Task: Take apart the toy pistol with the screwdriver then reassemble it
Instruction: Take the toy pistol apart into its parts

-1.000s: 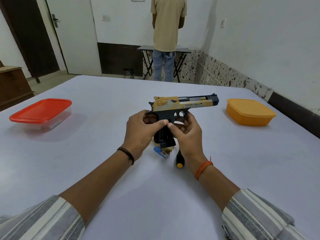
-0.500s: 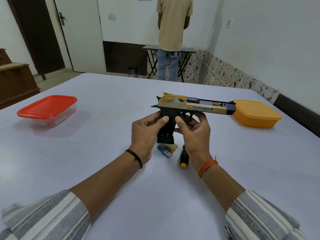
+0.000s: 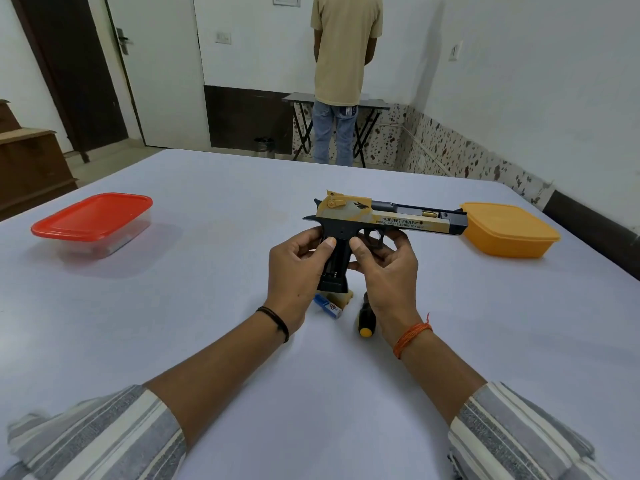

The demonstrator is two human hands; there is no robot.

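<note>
Both hands (image 3: 298,268) grip toy pistol (image 3: 388,218) marked "DESERT EAGLE".

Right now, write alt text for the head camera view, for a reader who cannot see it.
Both hands, left hand and right hand, hold a gold-and-black toy pistol by its grip above a white table, barrel pointing right. A screwdriver and a small blue battery lie below it; a red-lidded box sits left, an orange box right.

We note white walls (image 3: 519,81), dark door (image 3: 74,74) upper left, folding table (image 3: 301,98) top centre, speckled skirting (image 3: 467,150) upper right.
</note>
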